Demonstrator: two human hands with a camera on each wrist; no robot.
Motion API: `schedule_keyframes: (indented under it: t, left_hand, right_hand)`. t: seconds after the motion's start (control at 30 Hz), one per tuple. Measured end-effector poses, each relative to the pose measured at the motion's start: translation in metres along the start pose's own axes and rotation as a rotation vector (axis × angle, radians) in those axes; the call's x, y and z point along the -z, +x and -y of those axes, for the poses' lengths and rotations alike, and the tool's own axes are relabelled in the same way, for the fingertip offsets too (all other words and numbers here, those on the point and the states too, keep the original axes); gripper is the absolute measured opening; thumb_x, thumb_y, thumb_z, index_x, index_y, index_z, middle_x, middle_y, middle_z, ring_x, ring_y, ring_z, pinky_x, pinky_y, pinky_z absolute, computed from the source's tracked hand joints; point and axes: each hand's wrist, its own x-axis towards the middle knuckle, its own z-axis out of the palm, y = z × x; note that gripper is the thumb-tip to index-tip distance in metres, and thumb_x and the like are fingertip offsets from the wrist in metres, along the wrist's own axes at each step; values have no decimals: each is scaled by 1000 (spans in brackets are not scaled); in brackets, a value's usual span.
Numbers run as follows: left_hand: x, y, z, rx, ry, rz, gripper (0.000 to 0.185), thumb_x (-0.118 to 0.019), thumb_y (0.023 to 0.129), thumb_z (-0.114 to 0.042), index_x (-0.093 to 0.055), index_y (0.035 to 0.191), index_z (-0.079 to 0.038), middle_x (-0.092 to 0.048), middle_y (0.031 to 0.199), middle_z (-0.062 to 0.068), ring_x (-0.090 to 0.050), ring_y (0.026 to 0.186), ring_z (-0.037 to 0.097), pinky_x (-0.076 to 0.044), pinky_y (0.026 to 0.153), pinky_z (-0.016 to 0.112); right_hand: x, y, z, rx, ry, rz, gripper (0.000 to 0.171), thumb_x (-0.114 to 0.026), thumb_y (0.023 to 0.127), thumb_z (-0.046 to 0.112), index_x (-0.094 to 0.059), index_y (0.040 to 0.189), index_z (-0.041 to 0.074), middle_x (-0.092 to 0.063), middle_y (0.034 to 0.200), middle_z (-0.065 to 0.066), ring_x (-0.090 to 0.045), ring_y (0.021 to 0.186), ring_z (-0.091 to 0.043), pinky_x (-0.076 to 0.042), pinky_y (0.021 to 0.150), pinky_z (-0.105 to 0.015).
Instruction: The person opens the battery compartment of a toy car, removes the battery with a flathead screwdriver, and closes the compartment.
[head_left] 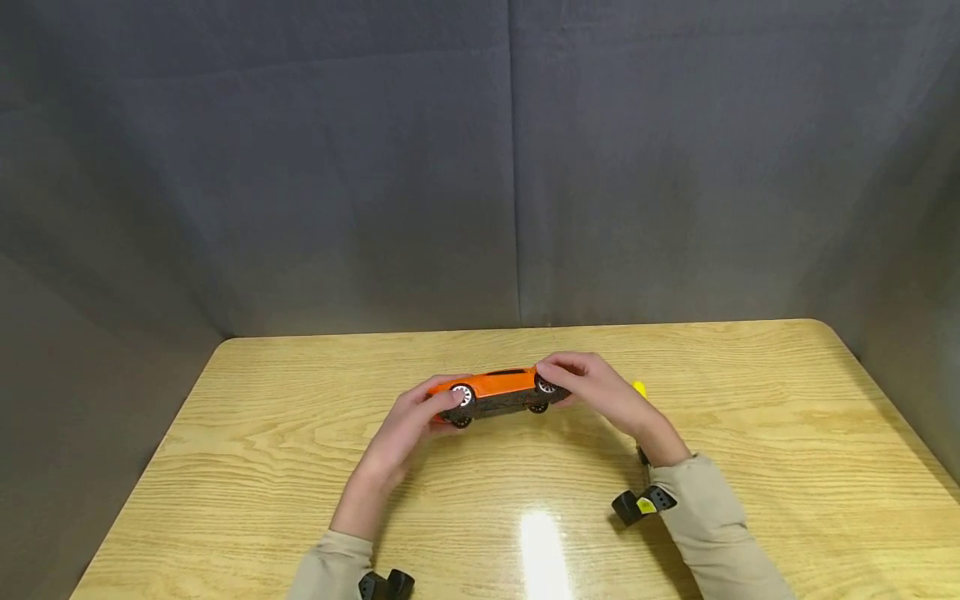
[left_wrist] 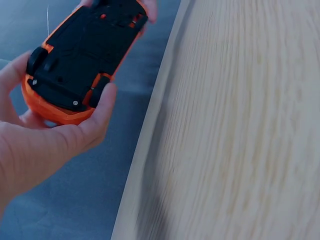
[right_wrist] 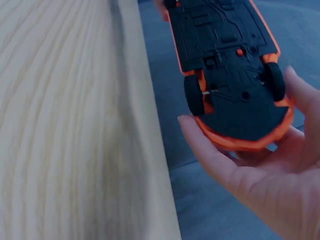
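Note:
An orange toy car [head_left: 504,383] with a black underside is held up between both hands, above the wooden table. My left hand [head_left: 401,429] grips one end, its thumb against a wheel. At the other end, my right hand [head_left: 600,392] pinches the car beside a wheel. The left wrist view shows the car's black underside [left_wrist: 80,55] tilted toward the camera, with small screws near the end. From the right wrist, the moulded underside [right_wrist: 235,75] and two black wheels show, and the fingers curl round the orange end.
A yellow object [head_left: 639,388], mostly hidden behind the right wrist, sits on the wooden table [head_left: 247,433]. Grey cloth walls [head_left: 360,183] enclose the back and sides. Black camera mounts [head_left: 645,504] are strapped at the wrists, over beige sleeves.

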Motion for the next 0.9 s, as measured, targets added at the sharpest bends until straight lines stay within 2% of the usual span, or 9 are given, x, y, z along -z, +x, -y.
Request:
schedule_keyframes:
  t: [0.1, 0.23, 0.33, 0.43, 0.5, 0.63, 0.73, 0.9]
  left_hand:
    - [-2, 0, 0, 29, -58, -11, 47, -58, 104, -28, -59, 138, 4, -60, 131, 21, -68, 100, 26, -61, 86, 39]
    - [-2, -1, -2, 40, -92, -4, 55, -50, 108, -40, -54, 143, 3, -61, 129, 23, -73, 94, 32, -63, 80, 37]
    - [-5, 0, -4, 37, -83, -5, 60, -45, 109, -47, -54, 144, 1, -64, 121, 23, -74, 92, 35, -64, 75, 35]
    - [-10, 2, -7, 28, -47, -44, 59, -45, 109, -49, -56, 141, 0, -69, 109, 21, -75, 86, 34, -64, 69, 32]
    - [-15, 4, -9, 11, -21, -74, 55, -49, 108, -45, -57, 139, 0, -70, 106, 19, -75, 83, 32, -64, 69, 33]
    - [-25, 9, -13, -30, 5, -127, 45, -61, 105, -29, -56, 136, 3, -69, 112, 20, -73, 84, 24, -64, 75, 38]
    - [-31, 11, -15, -54, -23, -156, 43, -65, 101, -19, -54, 135, 5, -67, 116, 21, -72, 88, 20, -64, 79, 41]
    - [-37, 14, -16, -79, -91, -190, 44, -64, 100, -12, -48, 136, 8, -65, 119, 25, -72, 91, 21, -64, 77, 43]
  right_hand:
    - [0, -3, 6, 4, -13, -29, 41, -53, 108, 29, -63, 132, -4, -64, 127, -19, -64, 109, -23, -57, 94, -56]
    - [-2, -5, 13, -12, -6, -66, 42, -62, 104, 27, -61, 137, 1, -65, 127, -16, -66, 104, -25, -57, 91, -54]
    - [-5, -4, 16, -20, -10, -107, 42, -68, 100, 23, -61, 136, 2, -67, 120, -15, -67, 95, -25, -59, 83, -51]
    - [-6, -3, 18, -16, -1, -159, 42, -70, 99, 19, -61, 136, 1, -67, 116, -17, -69, 88, -23, -62, 77, -51]
    - [-5, -4, 20, -18, 15, -192, 44, -69, 99, 17, -59, 138, -1, -66, 117, -20, -70, 86, -22, -62, 75, -53]
    - [-4, -5, 23, -40, 63, -247, 48, -69, 100, 16, -55, 142, -3, -62, 124, -25, -72, 87, -23, -63, 71, -56]
    - [-5, -8, 26, -63, 89, -268, 49, -68, 100, 17, -54, 142, -4, -60, 128, -27, -72, 86, -23, -63, 68, -54]
    - [-5, -14, 30, -95, 132, -277, 49, -67, 101, 17, -53, 141, -6, -57, 131, -24, -69, 88, -21, -63, 66, -54]
